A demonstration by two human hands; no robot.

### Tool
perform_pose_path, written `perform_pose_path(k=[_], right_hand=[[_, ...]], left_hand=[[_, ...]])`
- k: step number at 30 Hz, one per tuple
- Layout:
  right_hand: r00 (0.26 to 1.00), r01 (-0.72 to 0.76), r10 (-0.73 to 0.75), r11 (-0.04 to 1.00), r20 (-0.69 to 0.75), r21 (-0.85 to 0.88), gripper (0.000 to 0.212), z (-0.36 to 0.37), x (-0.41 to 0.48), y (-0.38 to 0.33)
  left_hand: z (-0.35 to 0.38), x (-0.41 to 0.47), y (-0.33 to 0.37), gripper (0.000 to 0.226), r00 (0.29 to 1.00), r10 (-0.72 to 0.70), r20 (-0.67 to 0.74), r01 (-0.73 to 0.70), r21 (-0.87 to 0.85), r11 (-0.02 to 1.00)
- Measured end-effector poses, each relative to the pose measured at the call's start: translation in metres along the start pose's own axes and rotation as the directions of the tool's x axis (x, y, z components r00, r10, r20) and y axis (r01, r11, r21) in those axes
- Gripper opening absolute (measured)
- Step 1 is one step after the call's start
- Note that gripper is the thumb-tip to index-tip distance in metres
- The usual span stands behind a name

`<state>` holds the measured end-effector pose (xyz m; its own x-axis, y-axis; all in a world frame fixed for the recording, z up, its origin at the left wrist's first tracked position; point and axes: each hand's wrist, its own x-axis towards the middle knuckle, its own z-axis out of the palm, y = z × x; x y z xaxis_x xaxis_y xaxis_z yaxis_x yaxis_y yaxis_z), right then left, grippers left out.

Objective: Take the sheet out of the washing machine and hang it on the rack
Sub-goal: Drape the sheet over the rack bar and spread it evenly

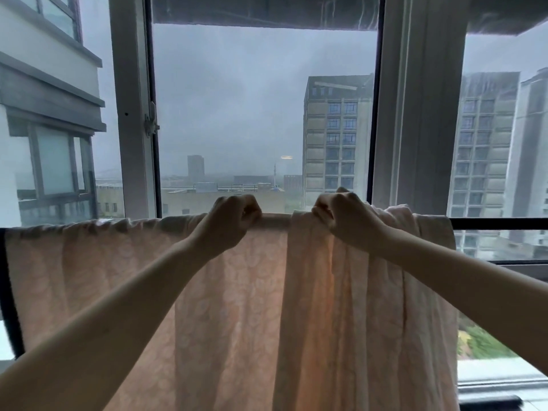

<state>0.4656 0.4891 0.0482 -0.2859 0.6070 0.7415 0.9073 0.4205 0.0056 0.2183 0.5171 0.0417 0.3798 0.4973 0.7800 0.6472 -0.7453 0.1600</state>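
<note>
- Nearest, the peach patterned sheet hangs down toward 6 o'clock from the rack rail. It lies fairly flat toward 8 o'clock but is gathered in thick folds toward 4 o'clock.
- Risk: I judge the weight is uneven. If the gathered side is pulled too hard toward 3 o'clock, or let go before it is spread, the cloth could slide along the rail and drop off it.
- Risk: left bunched, those folds would likely dry badly and sag.
- The left hand, just 9 o'clock of the view's middle, is curled into a fist. It grips the sheet where it crosses the rail.
- The right hand, just 3 o'clock of the middle, is also curled tight, pinching the gathered top edge. The two hands are near each other but apart.
- Beyond, the rail runs bare toward 3 o'clock.
- Farthest is the window, whose glass looks shut.
</note>
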Motion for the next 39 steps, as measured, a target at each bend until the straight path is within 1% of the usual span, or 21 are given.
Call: perform_pose_path(k=[2, 5, 8, 12, 14, 16, 18, 20, 22, 25, 27, 32, 35, 39], right_hand=[[1.0, 0.019, -0.019, 1.0, 0.0, -0.024, 0.017, -0.008, -0.006, 0.011], [1.0, 0.003, -0.004, 0.997, -0.01, -0.077, 0.016, -0.023, -0.019, 0.037], [1.0, -0.017, 0.016, 0.997, -0.007, -0.077, 0.012, -0.031, -0.027, 0.051], [1.0, 0.003, -0.003, 1.0, -0.003, -0.005, 0.007, -0.028, -0.023, 0.032], [0.999, 0.041, -0.041, 0.999, -0.007, 0.025, 0.01, -0.023, -0.02, 0.015], [0.994, 0.102, -0.102, 0.995, -0.039, 0.005, 0.013, -0.015, -0.016, 0.004], [0.99, 0.119, -0.12, 0.993, -0.071, -0.008, 0.01, -0.01, -0.012, -0.001], [0.991, 0.115, -0.116, 0.993, -0.072, -0.013, 0.005, -0.009, -0.01, 0.0], [0.995, 0.079, -0.079, 0.997, -0.054, -0.006, 0.005, -0.011, -0.01, 0.006], [0.997, -0.073, 0.073, 0.997, -0.03, -0.006, 0.009, -0.022, -0.014, 0.025], [0.992, -0.129, 0.129, 0.992, -0.014, -0.003, 0.009, -0.034, -0.022, 0.04], [0.995, -0.101, 0.101, 0.995, 0.02, -0.004, 0.007, -0.051, -0.04, 0.047], [0.996, -0.091, 0.091, 0.996, -0.005, 0.011, 0.007, -0.046, -0.044, 0.045], [0.992, -0.115, 0.117, 0.993, -0.053, 0.03, 0.006, -0.041, -0.043, 0.044]], left_hand=[[-0.001, -0.002, -0.006, 0.004, 1.0, 0.019, -0.023, -0.018, 0.052, 0.998], [-0.011, -0.007, -0.025, 0.006, 0.997, -0.021, -0.073, 0.029, 0.113, 0.993], [-0.021, -0.011, -0.032, 0.008, 0.996, -0.061, -0.059, 0.069, 0.143, 0.987], [-0.015, -0.008, -0.015, 0.011, 0.999, -0.051, -0.01, 0.051, 0.057, 0.997], [-0.008, -0.005, -0.003, 0.014, 1.0, -0.004, 0.023, 0.003, 0.015, 1.0], [0.0, -0.002, 0.008, 0.011, 0.998, 0.052, 0.042, -0.052, -0.003, 0.999], [0.006, 0.001, 0.014, 0.006, 0.998, 0.06, 0.01, -0.06, -0.015, 0.998], [0.008, 0.003, 0.016, 0.005, 0.999, 0.027, -0.026, -0.028, -0.035, 0.999], [0.008, 0.004, 0.014, 0.005, 0.999, 0.014, -0.04, -0.015, -0.026, 1.0], [0.007, 0.003, 0.013, 0.006, 0.998, 0.03, -0.055, -0.03, 0.006, 1.0], [0.007, 0.003, 0.013, 0.006, 0.998, 0.037, -0.053, -0.037, 0.006, 0.999], [0.017, 0.007, 0.021, 0.002, 0.997, 0.053, -0.05, -0.054, -0.022, 0.998], [0.021, 0.005, 0.023, 0.013, 0.999, 0.037, -0.027, -0.038, -0.04, 0.998], [0.016, 0.0, 0.017, 0.021, 0.998, 0.026, -0.052, -0.024, 0.032, 0.999]])
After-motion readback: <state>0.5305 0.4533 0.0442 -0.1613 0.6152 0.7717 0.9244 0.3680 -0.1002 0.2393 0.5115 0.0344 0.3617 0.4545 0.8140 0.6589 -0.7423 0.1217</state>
